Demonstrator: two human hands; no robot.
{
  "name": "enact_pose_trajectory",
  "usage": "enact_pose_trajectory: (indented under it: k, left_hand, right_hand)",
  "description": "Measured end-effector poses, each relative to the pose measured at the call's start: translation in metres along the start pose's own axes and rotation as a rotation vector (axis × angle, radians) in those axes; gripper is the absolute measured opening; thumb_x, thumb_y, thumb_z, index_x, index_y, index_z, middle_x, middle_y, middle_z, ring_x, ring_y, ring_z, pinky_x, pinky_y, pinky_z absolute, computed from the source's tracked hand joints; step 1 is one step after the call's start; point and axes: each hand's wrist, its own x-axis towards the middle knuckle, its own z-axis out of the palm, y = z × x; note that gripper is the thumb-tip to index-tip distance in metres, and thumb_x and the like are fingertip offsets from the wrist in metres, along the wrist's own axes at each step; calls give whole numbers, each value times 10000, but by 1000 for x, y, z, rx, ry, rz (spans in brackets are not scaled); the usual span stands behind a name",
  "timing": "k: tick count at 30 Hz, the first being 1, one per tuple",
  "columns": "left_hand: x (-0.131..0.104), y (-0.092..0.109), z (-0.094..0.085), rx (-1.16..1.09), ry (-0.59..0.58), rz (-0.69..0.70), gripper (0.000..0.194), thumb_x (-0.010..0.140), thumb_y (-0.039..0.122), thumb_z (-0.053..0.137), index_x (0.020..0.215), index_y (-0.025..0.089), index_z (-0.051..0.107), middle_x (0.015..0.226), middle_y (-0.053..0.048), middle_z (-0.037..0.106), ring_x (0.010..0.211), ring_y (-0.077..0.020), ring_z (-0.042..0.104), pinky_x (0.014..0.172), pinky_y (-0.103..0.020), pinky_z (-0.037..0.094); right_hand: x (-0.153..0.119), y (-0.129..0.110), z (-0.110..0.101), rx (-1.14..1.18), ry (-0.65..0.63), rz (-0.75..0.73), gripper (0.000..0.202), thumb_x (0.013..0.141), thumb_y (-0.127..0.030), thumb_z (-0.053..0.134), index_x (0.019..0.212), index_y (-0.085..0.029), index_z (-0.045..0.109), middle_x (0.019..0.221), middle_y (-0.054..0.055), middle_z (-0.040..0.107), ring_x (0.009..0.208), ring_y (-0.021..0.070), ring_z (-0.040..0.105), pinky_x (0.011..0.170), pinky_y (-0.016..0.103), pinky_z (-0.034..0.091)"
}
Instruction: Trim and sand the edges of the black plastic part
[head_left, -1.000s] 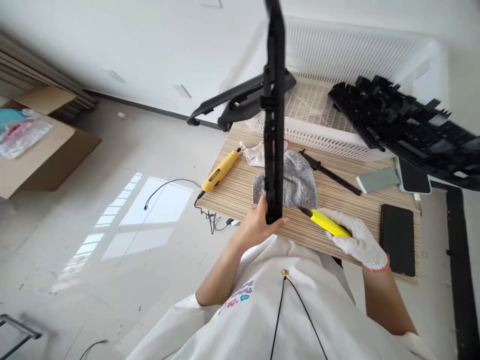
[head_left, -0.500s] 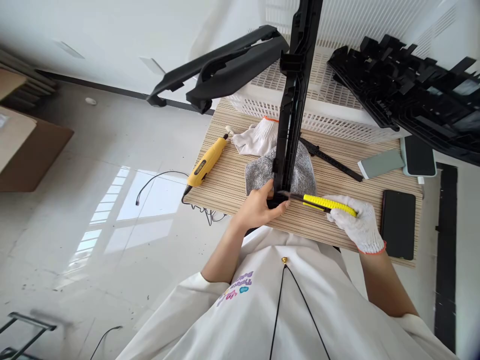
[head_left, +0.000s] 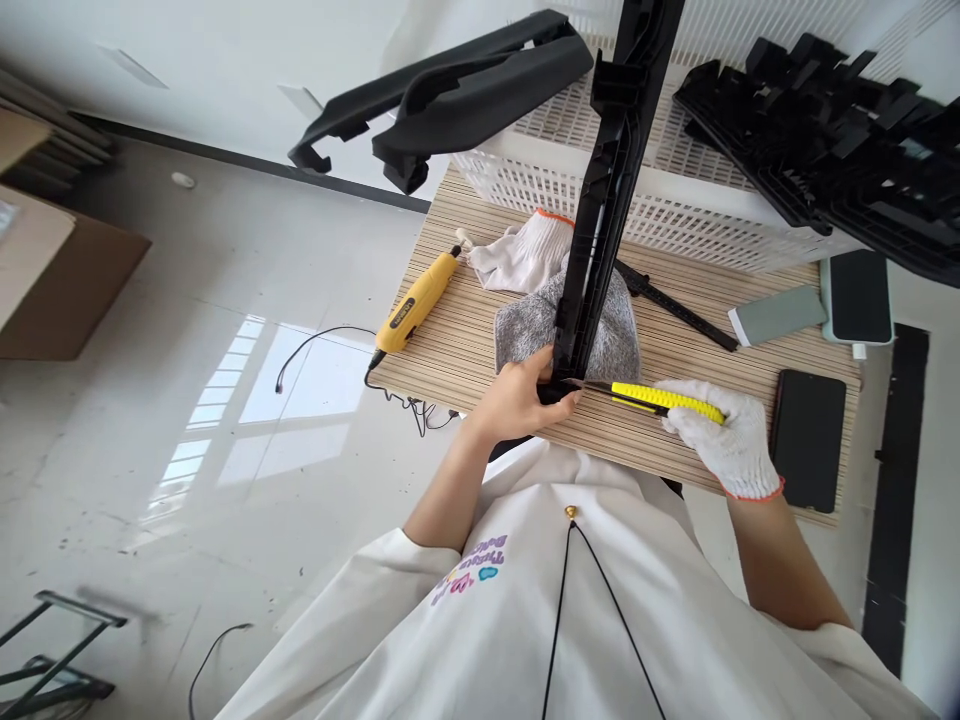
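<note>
Left grip (head_left: 517,400): pinching near end of black frame (head_left: 611,190), stretching beyond it | right gloved grip (head_left: 726,435): wrapped round yellow knife (head_left: 667,399), blade at that end | past left grip: grey cloth (head_left: 523,328) on desk (head_left: 442,365) | beside right grip: black phone (head_left: 808,440)

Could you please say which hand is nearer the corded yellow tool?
Left. The left hand, on the black part, is right of the yellow tool; the right hand, holding the knife, is farther right.

The yellow tool (head_left: 427,292) and white shirt (head_left: 517,610) bear unreadable lettering.
</note>
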Motion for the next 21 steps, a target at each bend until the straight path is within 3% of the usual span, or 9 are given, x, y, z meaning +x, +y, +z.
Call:
enact_pose_trajectory:
  k: [4, 6, 8, 11, 15, 18, 21]
  left_hand:
    - [0, 1, -1, -31, -23, -8, 340, 806, 308, 677, 1105, 172, 588, 779, -2, 741, 680, -159, 671, 630, -254, 502]
    - [0, 1, -2, -70, -44, 7, 434, 815, 285, 650, 1219, 164, 550, 876, -34, 775, 759, -188, 714, 677, -274, 535]
    - [0, 0, -2, -106, -57, 30, 569, 821, 255, 617, 1357, 150, 456, 996, -73, 787, 831, -208, 738, 727, -296, 559]
    - [-1, -7, -1, -125, -76, 89, 753, 801, 212, 587, 1490, 135, 292, 1152, -123, 761, 921, -229, 743, 797, -326, 574]
    - [-6, -21, 2, -136, -103, 213, 930, 764, 186, 565, 1577, 147, 115, 1242, -147, 725, 946, -248, 734, 799, -356, 583]
    - [-9, -26, 2, -132, -89, 219, 972, 785, 170, 575, 1606, 178, 56, 1248, -141, 722, 931, -252, 724, 793, -378, 588]
    - [-10, -24, -1, -230, -111, 209, 902, 866, 198, 597, 1617, 202, 96, 1287, -157, 697, 992, -258, 713, 821, -382, 597]
  right_hand:
    - [2, 2, 5, 113, 413, -293, 294, 859, -374, 671, 1117, -248, 732, 625, -17, 626, 520, 149, 619, 384, 226, 382]
    - [2, 0, 5, -48, 541, -460, 339, 895, -371, 632, 1214, -274, 697, 751, 7, 680, 592, 163, 646, 448, 267, 459]
    - [2, -5, 7, -433, 516, -570, 390, 895, -357, 662, 1280, -298, 676, 992, 51, 729, 767, 198, 685, 611, 338, 547]
    - [5, -16, 17, -1000, 351, -655, 365, 904, -315, 681, 1264, -371, 694, 1242, 37, 691, 1027, 253, 635, 795, 396, 546]
    - [13, -39, 26, -1264, 200, -708, 401, 953, -203, 586, 1279, -420, 674, 1402, -19, 609, 1208, 279, 508, 986, 487, 466]
    - [22, -61, 3, -1329, 70, -738, 353, 975, -197, 519, 1229, -365, 699, 1447, -25, 574, 1241, 270, 489, 1016, 482, 444]
    - [36, -76, -40, -1441, 191, -590, 408, 951, -127, 449, 1240, -294, 683, 1410, 15, 602, 1181, 290, 543, 886, 435, 491]
